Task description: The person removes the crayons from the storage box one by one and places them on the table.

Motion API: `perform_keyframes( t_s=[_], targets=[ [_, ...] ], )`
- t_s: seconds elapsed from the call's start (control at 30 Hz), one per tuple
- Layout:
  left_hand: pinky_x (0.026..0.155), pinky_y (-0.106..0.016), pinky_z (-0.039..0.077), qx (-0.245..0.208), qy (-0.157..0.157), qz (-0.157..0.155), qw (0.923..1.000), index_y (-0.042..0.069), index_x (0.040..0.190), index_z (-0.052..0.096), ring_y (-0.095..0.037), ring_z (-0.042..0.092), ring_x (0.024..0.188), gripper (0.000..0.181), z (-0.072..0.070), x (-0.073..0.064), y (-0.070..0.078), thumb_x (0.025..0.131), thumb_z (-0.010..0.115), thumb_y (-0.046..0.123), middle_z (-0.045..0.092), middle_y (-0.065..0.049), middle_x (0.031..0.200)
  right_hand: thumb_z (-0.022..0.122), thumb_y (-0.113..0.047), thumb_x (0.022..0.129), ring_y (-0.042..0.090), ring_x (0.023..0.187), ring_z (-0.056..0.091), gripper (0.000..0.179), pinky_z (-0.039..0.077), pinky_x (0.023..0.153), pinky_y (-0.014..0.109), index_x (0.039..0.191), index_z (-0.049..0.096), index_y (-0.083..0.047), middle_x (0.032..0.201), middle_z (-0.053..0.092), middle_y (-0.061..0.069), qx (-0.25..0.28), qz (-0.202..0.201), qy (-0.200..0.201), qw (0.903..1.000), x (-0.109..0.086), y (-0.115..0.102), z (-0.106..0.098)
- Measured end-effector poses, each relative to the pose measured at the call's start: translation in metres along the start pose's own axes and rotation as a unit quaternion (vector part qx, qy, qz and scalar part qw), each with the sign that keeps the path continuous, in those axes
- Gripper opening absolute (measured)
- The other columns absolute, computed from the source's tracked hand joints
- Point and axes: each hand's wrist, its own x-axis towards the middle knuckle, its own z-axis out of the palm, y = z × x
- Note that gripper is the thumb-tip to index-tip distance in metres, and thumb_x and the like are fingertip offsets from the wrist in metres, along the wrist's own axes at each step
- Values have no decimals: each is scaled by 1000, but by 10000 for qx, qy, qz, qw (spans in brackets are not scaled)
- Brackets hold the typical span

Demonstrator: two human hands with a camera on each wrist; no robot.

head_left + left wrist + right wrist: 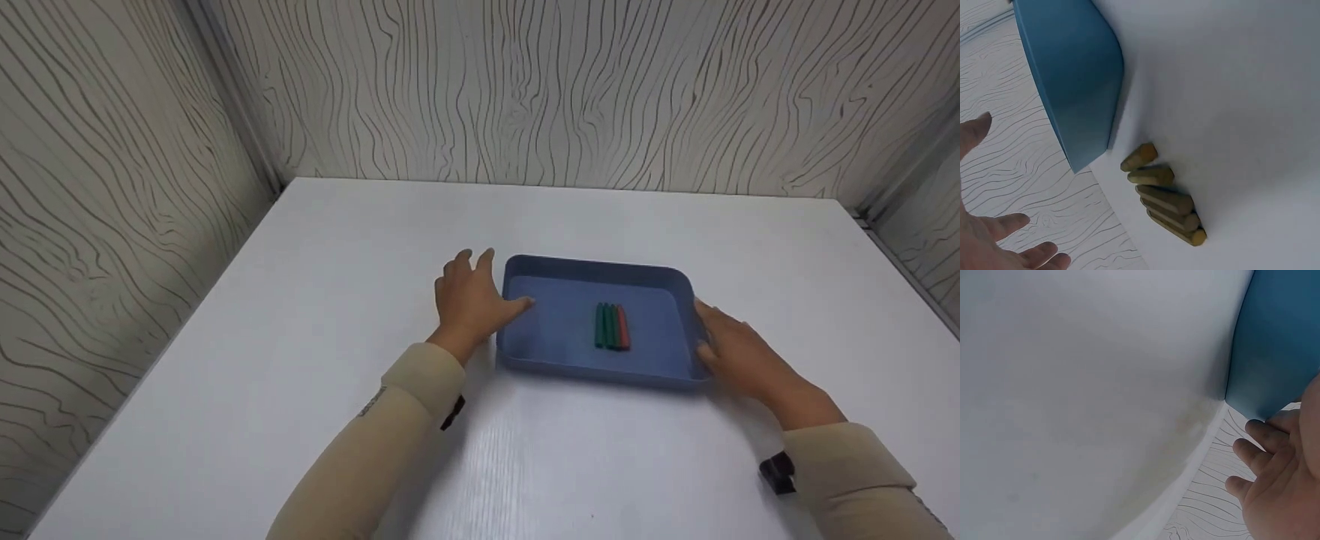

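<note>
A shallow blue tray rests on the white table with several green crayons and a red crayon side by side in it. By its left end, my left hand has its fingers spread, the thumb reaching over the rim and nothing held. Several yellow-brown crayons lie on the table outside the tray in the left wrist view; the left hand and arm hide them in the head view. My right hand is at the tray's right wall, thumb at the rim and fingers extended along the outside.
White table surrounds the tray on all sides. Wood-patterned panels stand along the back and both sides. Both forearms, in beige sleeves, come in over the near part of the table.
</note>
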Motion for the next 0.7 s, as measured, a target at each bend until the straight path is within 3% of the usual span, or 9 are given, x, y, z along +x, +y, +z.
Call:
perform_keyframes(
  t_s=[0.4,0.7],
  targets=[
    [104,-45,29,-19,-311,182,9993,14,144,42,-30,34,131,88,28,-1,37,75,70,61,36,-14,145,45,-8,95,51,135,15,64,10,107,59,147,13,10,146,19,36,106,78,-124,9998,-2,2,1],
    [104,-46,29,51,-439,303,9986,15,144,44,-30,35,131,85,46,-2,56,76,70,58,38,-13,144,45,-8,96,50,135,15,64,10,107,59,148,12,9,146,19,36,88,109,-136,9998,-2,3,0]
  ],
)
